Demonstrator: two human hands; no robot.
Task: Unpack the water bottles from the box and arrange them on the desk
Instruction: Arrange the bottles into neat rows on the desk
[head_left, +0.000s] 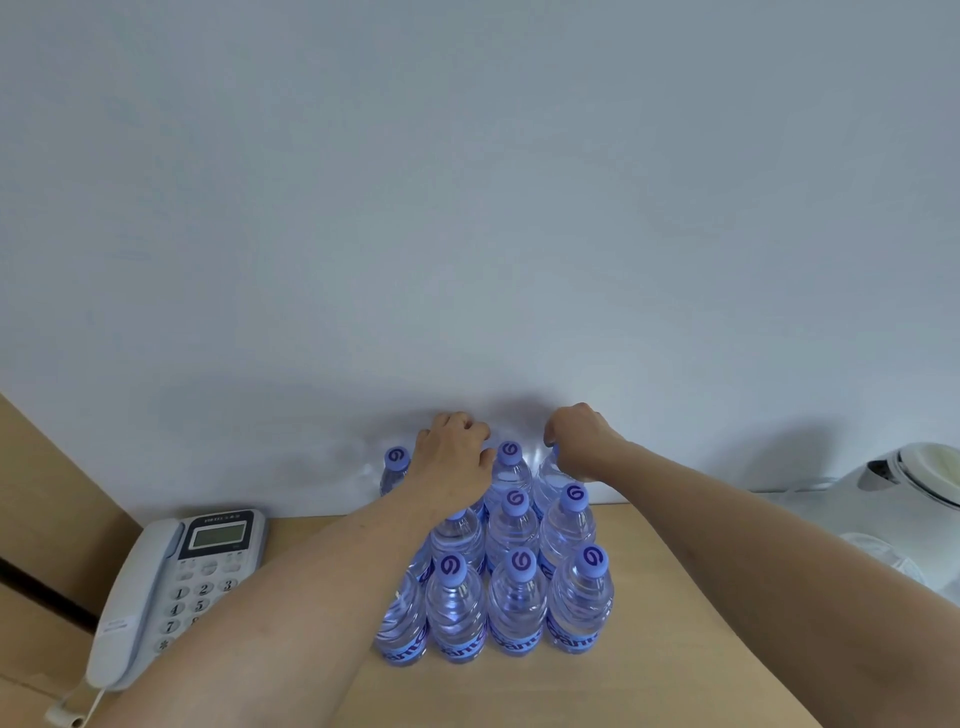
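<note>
Water bottles with purple caps stand upright in tight rows on the wooden counter, packed side by side and touching, the block running back to the pale wall. Three of the front row show in full, with a fourth partly hidden behind the left forearm; behind them stand two more rows, and the back row sits against the wall. Both arms reach over the block to that back row. The left hand lies over a back-row bottle with its fingers bent down over the top; that bottle's cap is hidden under the palm, so whether the grip is actually closed on it I cannot tell. A single bottle stands just to the left of this hand, its cap clear of the fingers. The right hand has its grip closed around the top of the rightmost back-row bottle, fingers curled over the cap, of which only a sliver of purple shows at the thumb side. Between the two hands one back-row cap stands uncovered. A grey desk phone with handset and keypad lies on the counter to the left, near the left forearm. A white kettle sits at the far right, well apart from the bottles.
</note>
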